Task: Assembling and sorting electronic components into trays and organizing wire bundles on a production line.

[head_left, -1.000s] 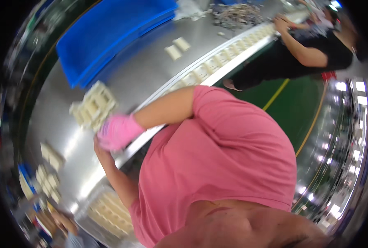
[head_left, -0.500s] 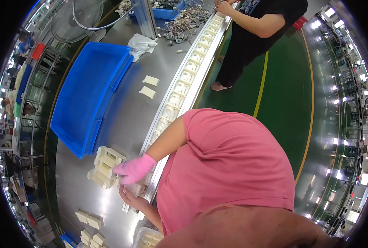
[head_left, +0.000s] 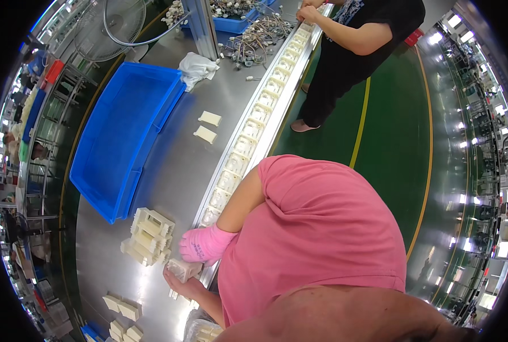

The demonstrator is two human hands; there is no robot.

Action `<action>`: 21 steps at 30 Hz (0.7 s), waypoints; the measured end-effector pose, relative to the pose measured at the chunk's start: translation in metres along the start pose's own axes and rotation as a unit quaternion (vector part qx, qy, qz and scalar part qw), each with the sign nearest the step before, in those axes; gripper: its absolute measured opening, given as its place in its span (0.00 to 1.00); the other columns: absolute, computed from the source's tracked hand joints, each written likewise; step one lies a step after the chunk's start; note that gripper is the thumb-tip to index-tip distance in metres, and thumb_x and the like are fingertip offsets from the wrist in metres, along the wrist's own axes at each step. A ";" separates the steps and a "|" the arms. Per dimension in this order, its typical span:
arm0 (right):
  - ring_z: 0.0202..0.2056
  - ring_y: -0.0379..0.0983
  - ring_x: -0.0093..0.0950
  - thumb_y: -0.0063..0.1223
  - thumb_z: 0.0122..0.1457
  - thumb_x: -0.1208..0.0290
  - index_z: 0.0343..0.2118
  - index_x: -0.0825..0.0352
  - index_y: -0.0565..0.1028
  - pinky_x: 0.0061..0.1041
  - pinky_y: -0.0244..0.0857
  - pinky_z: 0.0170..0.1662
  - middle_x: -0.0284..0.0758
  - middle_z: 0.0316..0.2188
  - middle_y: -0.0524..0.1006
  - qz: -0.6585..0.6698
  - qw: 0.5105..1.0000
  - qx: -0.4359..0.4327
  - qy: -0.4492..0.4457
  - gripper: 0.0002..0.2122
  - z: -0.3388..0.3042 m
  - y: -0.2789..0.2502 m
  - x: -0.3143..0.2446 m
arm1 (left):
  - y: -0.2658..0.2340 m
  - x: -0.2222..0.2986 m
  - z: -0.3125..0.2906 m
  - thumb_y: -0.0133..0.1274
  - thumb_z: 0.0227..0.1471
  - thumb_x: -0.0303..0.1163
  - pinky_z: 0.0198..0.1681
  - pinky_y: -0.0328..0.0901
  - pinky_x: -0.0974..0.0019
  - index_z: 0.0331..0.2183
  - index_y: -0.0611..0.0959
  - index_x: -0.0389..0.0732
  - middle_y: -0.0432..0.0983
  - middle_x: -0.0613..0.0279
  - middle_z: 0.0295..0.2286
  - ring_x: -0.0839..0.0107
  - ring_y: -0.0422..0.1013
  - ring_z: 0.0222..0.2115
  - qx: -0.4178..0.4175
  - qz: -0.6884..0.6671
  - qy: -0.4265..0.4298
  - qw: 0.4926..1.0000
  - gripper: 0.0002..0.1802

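Note:
My left hand (head_left: 181, 281), bare, has its fingers curled round a whitish, box-shaped plastic housing (head_left: 184, 268) at the near end of the rail. In a pink glove, my right hand (head_left: 205, 244) is against the far side of the same housing, fingers bent and pressed together. What it grips, if anything, is hidden by the glove. Just left of both hands stands a group of cream plastic housings (head_left: 147, 236), apart from my fingers.
A row of white housings (head_left: 243, 145) fills the long rail. A blue bin (head_left: 114, 137) stands left, near two cream plates (head_left: 210, 118). Cream blocks (head_left: 121, 306) lie at lower left. Cables (head_left: 254, 40) and a white cloth (head_left: 197, 69) lie farther off. A co-worker (head_left: 353, 34) stands beyond the rail.
My right hand has drawn back right from the group of cream housings to the housing at my left hand. My left hand has stayed at the rail's end.

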State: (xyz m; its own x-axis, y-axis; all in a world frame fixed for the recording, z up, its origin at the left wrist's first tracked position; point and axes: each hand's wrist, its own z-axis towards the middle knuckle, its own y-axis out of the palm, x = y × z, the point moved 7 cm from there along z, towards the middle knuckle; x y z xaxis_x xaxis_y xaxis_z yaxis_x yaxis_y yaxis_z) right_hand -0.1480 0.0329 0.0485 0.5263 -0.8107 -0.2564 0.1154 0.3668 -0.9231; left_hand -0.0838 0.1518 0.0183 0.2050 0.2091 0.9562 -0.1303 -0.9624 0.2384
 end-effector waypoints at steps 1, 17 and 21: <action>0.36 0.64 0.30 0.52 0.36 0.54 0.31 0.65 0.67 0.27 0.56 0.36 0.35 0.31 0.67 0.000 1.000 0.005 -0.004 0.22 0.000 -0.001 0.000 | 0.001 0.000 -0.001 0.44 0.47 0.37 0.41 0.60 0.62 0.38 0.69 0.31 0.65 0.52 0.35 0.62 0.63 0.38 -0.012 0.003 0.004 1.000 0.20; 0.37 0.63 0.32 0.51 0.36 0.54 0.31 0.65 0.68 0.28 0.56 0.37 0.36 0.31 0.67 0.011 1.000 0.012 0.004 0.21 -0.005 -0.005 0.006 | 0.010 -0.013 -0.019 0.37 0.52 0.41 0.34 0.59 0.68 0.33 0.70 0.32 0.63 0.58 0.30 0.68 0.61 0.30 -0.028 0.140 0.079 0.987 0.19; 0.37 0.63 0.32 0.52 0.36 0.54 0.31 0.66 0.68 0.29 0.56 0.37 0.36 0.31 0.67 0.016 1.000 -0.004 0.002 0.22 -0.008 -0.005 0.008 | 0.014 -0.016 -0.022 0.36 0.53 0.41 0.34 0.59 0.68 0.34 0.69 0.32 0.63 0.58 0.30 0.69 0.61 0.30 -0.027 0.138 0.073 0.987 0.19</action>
State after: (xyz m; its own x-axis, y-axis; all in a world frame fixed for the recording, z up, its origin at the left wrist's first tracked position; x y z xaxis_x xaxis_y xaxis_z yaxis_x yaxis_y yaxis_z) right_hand -0.1508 0.0208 0.0490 0.5256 -0.8008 -0.2872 0.0911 0.3887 -0.9169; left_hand -0.1108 0.1384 0.0100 0.0123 -0.0331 0.9994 -0.2136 -0.9765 -0.0297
